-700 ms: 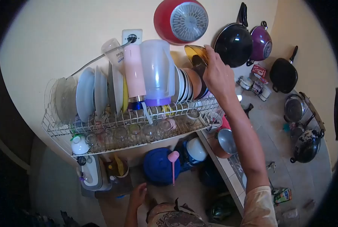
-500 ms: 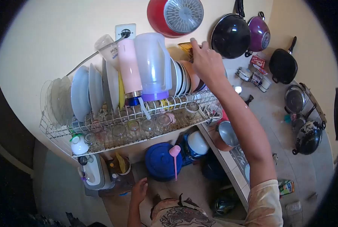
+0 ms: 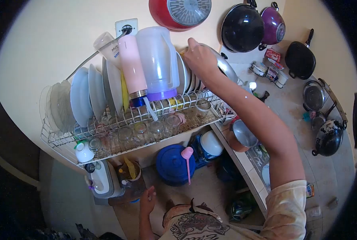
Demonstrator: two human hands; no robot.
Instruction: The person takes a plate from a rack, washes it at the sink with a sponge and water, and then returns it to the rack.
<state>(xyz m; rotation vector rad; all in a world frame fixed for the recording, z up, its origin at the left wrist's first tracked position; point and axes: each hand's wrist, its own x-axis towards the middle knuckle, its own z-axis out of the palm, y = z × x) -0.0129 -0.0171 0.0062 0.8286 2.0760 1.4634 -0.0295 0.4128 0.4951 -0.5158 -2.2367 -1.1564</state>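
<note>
My right hand (image 3: 200, 58) reaches over the right end of the white wire dish rack (image 3: 118, 136). Its fingers bend down among the upright plates (image 3: 182, 78), and their tips are hidden, so what they grip cannot be made out. A thin amber edge shows beside the fingers. Just right of this hand stands a shiny metal lid (image 3: 225, 66) with a dark knob. Left of the plates, a clear pitcher (image 3: 156, 60) with a purple rim stands upside down, beside a pink bottle (image 3: 131, 64). Low by my body, my left hand (image 3: 148, 199) hangs empty, fingers loosely apart.
Drinking glasses (image 3: 140, 132) line the rack's lower level. A blue lidded bucket (image 3: 172, 166) with a pink dipper (image 3: 187, 156) stands below. Pans, including a black wok (image 3: 242, 29), hang on the wall. A metal pot (image 3: 244, 136) sits on the counter to the right.
My right hand has lowered and moved slightly left, its fingers now bent down among the dishes. The amber dish beneath it has mostly gone from sight, and the metal lid shows more.
</note>
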